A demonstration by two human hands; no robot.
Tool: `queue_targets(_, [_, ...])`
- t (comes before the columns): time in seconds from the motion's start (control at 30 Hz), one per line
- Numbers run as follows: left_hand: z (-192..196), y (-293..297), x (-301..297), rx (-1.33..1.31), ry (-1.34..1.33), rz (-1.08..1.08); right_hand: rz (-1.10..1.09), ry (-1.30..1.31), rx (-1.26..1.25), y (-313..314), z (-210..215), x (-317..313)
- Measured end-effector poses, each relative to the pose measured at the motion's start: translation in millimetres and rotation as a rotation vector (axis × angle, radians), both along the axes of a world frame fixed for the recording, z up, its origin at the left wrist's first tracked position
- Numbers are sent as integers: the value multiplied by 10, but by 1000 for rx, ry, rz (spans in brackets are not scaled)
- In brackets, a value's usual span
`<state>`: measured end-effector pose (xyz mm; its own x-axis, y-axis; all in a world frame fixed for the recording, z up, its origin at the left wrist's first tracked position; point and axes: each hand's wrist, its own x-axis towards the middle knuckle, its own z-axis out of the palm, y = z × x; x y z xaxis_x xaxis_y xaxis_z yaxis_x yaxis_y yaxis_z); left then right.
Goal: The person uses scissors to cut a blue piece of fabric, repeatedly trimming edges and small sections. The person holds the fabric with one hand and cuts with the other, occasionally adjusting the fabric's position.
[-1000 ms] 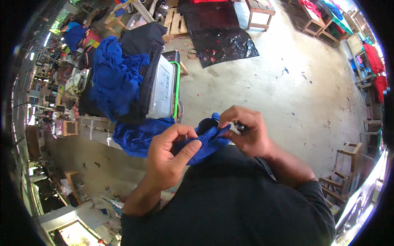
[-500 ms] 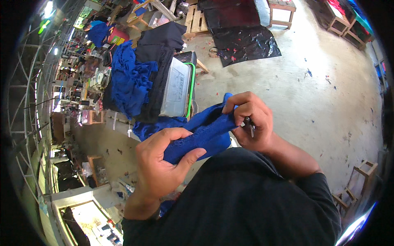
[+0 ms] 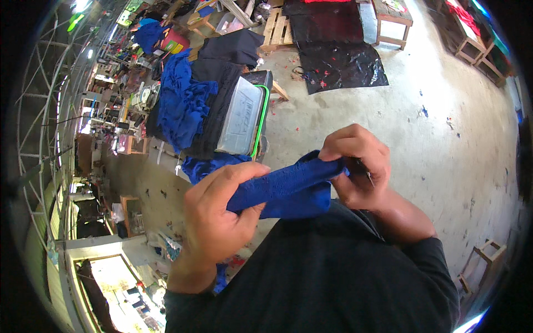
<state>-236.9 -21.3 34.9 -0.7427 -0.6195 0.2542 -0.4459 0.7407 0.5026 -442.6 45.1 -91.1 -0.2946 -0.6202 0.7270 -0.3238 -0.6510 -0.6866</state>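
A folded piece of blue fabric [image 3: 283,186] is stretched between my two hands in front of my dark shirt. My left hand [image 3: 219,208] grips its left end, thumb below and fingers over the top. At the other end, my right hand [image 3: 358,166] pinches the cloth edge between thumb and fingers. A small dark tool with a metal part [image 3: 366,172] is tucked in the right palm; its kind is mostly hidden by the fingers. A ribbed or stitched band runs along the upper face of the cloth.
Ahead to the left stands a table with a heap of blue fabric [image 3: 183,105], black cloth [image 3: 230,47] and a clear plastic box [image 3: 241,119] beside a green rim [image 3: 262,122]. Black plastic sheeting [image 3: 344,66] lies on the floor by a wooden pallet [image 3: 277,28]. A wooden stool [image 3: 393,22] stands beyond.
The blue fabric has been turned and pulled straighter between my hands, its ribbed band now facing up. My right hand has moved slightly to the right and the view has shifted a little.
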Motion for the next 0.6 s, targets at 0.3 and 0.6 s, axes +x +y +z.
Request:
queue_targets(0.3, [83,-76,46,440,180,-58,761,-803,634,116,329,-155])
queue_targets(0.6, [278,103,-29,342,188,-14,879,-929,486,104,254,-143])
